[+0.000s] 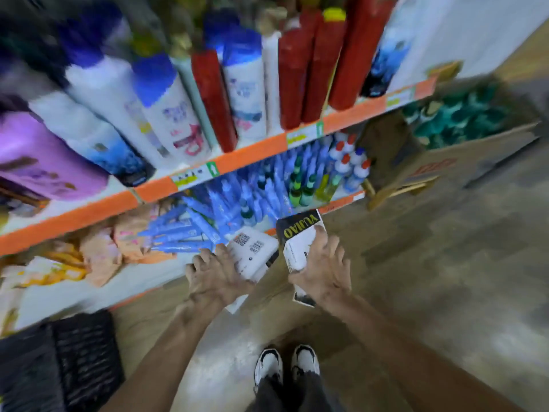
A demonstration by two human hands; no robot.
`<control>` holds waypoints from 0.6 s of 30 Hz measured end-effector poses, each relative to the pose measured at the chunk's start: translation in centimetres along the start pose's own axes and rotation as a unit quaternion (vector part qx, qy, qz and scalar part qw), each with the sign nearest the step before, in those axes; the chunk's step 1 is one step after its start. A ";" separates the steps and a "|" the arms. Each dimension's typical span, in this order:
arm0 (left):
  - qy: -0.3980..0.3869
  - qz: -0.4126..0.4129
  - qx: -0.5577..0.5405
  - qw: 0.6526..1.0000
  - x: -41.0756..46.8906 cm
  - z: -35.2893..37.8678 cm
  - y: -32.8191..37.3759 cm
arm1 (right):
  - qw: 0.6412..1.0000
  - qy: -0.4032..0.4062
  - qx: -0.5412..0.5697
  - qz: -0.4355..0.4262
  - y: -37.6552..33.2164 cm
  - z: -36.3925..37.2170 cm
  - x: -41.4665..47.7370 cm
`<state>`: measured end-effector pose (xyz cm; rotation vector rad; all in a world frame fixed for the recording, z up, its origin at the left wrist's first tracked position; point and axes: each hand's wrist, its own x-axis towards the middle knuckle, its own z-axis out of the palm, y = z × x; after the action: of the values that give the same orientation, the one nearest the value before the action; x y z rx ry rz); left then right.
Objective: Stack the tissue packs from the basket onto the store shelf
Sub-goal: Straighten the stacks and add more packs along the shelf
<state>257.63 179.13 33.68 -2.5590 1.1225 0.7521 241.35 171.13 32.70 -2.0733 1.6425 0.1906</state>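
View: head camera, looking down into a store aisle; the whole picture is softened by motion blur.
Shelf unit: a shelf unit (252, 150) with orange edge strips and price labels is spread across the upper left.
Upper level: white bottles (166, 111) with blue caps and red bottles (294, 78) are stood in rows, and a purple pack (44, 156) is laid at the far left.
Lower level: blue bottles (237, 194) are packed tightly, with orange-patterned packs (101, 251) to their left.
Left hand: the left hand (214, 278) is reached towards the unit's lowest level; its fingers (205, 258) are curled over the near end of a white tissue pack (252, 251).
White tissue pack: it is held at the front edge of the lowest level, just beside the blue bottles, with a barcode turned upward; whether it is resting on the shelf cannot be told.
Right hand: the right hand (320, 269) is wrapped round a black-banded tissue pack (300, 233), which is gripped along its length.
Black-banded tissue pack: it is held above the floor (430, 248), in front of the shelf edge and just beside the white pack; yellow lettering is printed on the black band.
Basket: a black mesh basket (74, 361) is set on the floor at lower left, well apart from both hands; its contents cannot be made out.
Cardboard box: an open cardboard box (445, 162) with teal items is placed to the right of the unit.
Shoes: white-and-black shoes (285, 367) are seen at the bottom.
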 end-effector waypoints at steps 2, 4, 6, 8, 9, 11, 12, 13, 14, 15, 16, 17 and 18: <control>0.018 0.000 -0.010 1.000 -3.8 -6.0 0.0 | 1.000 0.011 0.010 -0.012 -1.9 -6.3 -2.4; 0.042 0.004 -0.023 0.999 -7.1 -11.3 -0.1 | 0.999 0.030 0.017 -0.029 -3.6 -12.0 -4.5; 0.061 0.010 -0.041 0.997 -10.2 -16.0 -0.4 | 0.998 0.041 0.016 -0.044 -5.1 -17.0 -6.7; 0.078 0.020 -0.062 0.995 -13.2 -20.1 -0.9 | 0.997 0.050 0.027 -0.054 -6.4 -21.5 -9.0; 0.092 0.030 -0.068 0.993 -14.7 -22.2 -1.2 | 0.996 0.055 0.031 -0.065 -7.1 -23.7 -10.1; 0.109 0.045 -0.067 0.991 -17.3 -25.9 -1.9 | 0.993 0.065 0.029 -0.094 -8.1 -27.4 -11.9; 0.110 0.048 -0.061 0.991 -18.4 -27.5 -2.3 | 0.991 0.069 0.021 -0.109 -8.5 -29.0 -12.7; 0.114 0.049 -0.055 0.991 -19.3 -29.2 -2.7 | 0.989 0.076 0.014 -0.126 -9.1 -30.5 -13.3; 0.115 0.045 -0.051 0.991 -20.0 -30.9 -3.1 | 0.986 0.086 0.003 -0.143 -9.6 -32.0 -13.8; 0.119 0.039 -0.049 0.991 -20.7 -32.7 -3.5 | 0.982 0.100 -0.010 -0.161 -10.3 -33.4 -14.1; 0.124 0.035 -0.048 0.990 -21.3 -34.2 -3.9 | 0.976 0.117 -0.024 -0.179 -10.9 -34.7 -14.4; 0.131 0.032 -0.046 0.990 -21.9 -35.6 -4.4 | 0.971 0.132 -0.034 -0.194 -11.7 -35.9 -14.6; 0.138 0.028 -0.045 0.989 -22.6 -37.0 -4.8 | 0.967 0.142 -0.035 -0.207 -12.5 -37.1 -14.7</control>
<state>261.55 180.81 77.06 -2.7830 1.2717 0.4794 242.38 169.25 74.49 -2.5371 1.3210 -0.2001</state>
